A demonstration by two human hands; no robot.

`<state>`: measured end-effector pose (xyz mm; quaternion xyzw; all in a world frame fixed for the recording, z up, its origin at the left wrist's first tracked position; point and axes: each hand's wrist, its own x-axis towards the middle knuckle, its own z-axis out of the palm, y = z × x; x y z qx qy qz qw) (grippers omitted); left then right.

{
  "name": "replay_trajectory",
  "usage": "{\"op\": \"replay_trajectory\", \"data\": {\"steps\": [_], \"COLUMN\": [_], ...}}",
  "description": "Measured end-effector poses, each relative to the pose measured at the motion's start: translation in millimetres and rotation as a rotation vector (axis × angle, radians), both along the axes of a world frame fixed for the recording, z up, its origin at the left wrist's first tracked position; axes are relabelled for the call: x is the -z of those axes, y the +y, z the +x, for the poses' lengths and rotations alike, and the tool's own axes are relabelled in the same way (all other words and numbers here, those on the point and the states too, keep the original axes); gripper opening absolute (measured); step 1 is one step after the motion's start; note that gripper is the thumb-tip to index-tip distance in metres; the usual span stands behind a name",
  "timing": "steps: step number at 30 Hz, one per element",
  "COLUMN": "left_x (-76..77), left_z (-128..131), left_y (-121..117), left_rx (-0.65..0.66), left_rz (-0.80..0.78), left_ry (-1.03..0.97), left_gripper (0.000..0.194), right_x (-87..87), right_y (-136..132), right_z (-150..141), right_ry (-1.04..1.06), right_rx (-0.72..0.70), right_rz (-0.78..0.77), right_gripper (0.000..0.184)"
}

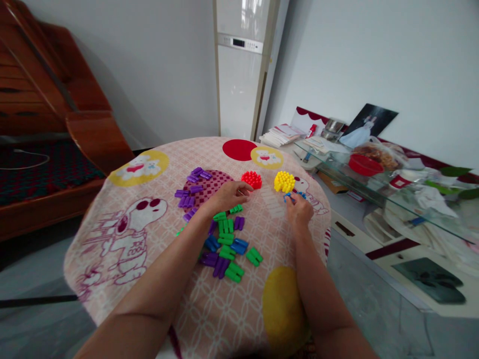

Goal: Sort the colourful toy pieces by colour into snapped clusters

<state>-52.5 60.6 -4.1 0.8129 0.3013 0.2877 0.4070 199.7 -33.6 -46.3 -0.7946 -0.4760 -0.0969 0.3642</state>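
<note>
My left hand (229,195) lies on the patterned tablecloth (149,219) with its fingers curled, fingertips close to a red cluster of plastic pegs (252,179). Whether it holds a piece is hidden. My right hand (298,207) pinches small blue pieces (289,196) just below a yellow cluster of pegs (284,181). Between my forearms lies a loose pile of green, blue and purple pegs (227,245). More purple pegs (191,192) are scattered to the left of my left hand.
A glass-topped side table (377,192) with a red bowl (364,165), papers and a photo stands to the right. A wooden sofa (56,124) is at the left, a tall white appliance (239,65) behind the table.
</note>
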Motion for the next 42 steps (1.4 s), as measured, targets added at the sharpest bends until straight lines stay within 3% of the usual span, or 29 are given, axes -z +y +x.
{"op": "replay_trajectory", "data": {"steps": [7, 11, 13, 15, 17, 19, 21, 25, 30, 34, 38, 42], "left_x": [-12.7, -19.9, -21.6, -22.0, -21.5, -20.7, -20.0, -18.4, -19.8, -24.7, -27.0, -25.7], "left_z": [-35.6, -51.2, -56.0, -59.4, -61.3, -61.9, -61.5, -60.3, -59.4, -58.6, -58.8, -59.3], "left_y": [14.0, 18.1, 18.8, 19.2, 19.4, 19.7, 20.2, 21.9, 20.5, 16.9, 16.1, 17.1], "left_rx": [-0.071, -0.132, -0.165, -0.194, -0.218, -0.227, -0.225, -0.225, -0.225, -0.217, -0.201, -0.199], "left_rz": [0.002, -0.005, -0.010, -0.018, -0.022, -0.028, -0.036, -0.037, -0.035, -0.047, -0.047, -0.041], "left_ry": [0.069, 0.003, -0.028, -0.044, -0.049, -0.049, -0.048, -0.043, -0.040, -0.025, -0.032, -0.033], "left_gripper": [0.038, 0.038, 0.038, 0.040, 0.041, 0.041, 0.041, 0.041, 0.044, 0.043, 0.041, 0.041], "right_x": [-3.4, -9.7, -12.2, -13.2, -13.0, -12.6, -12.2, -10.6, -12.1, -21.2, -24.1, -11.4], "right_y": [-2.5, -3.7, -4.2, -5.4, -7.8, -11.1, -14.1, -16.8, -19.1, -21.5, -25.4, -34.5], "right_z": [2.3, -6.6, -17.7, -33.2, -50.8, -66.8, -78.2, -85.4, -79.5, -58.7, -15.1, 27.9], "right_ry": [-0.107, -0.027, 0.053, 0.181, 0.319, 0.409, 0.439, 0.490, 0.596, 0.637, 0.581, 0.530], "right_rx": [0.105, 0.051, -0.130, -0.450, -0.818, -1.097, -1.238, -1.343, -1.316, -1.074, -0.769, -0.625], "right_rz": [-0.169, -0.134, -0.092, -0.131, -0.276, -0.448, -0.563, -0.678, -0.742, -0.500, -0.184, -0.109], "right_gripper": [0.021, 0.028, 0.024, 0.020, 0.020, 0.020, 0.019, 0.016, 0.015, 0.013, 0.012, 0.021]}}
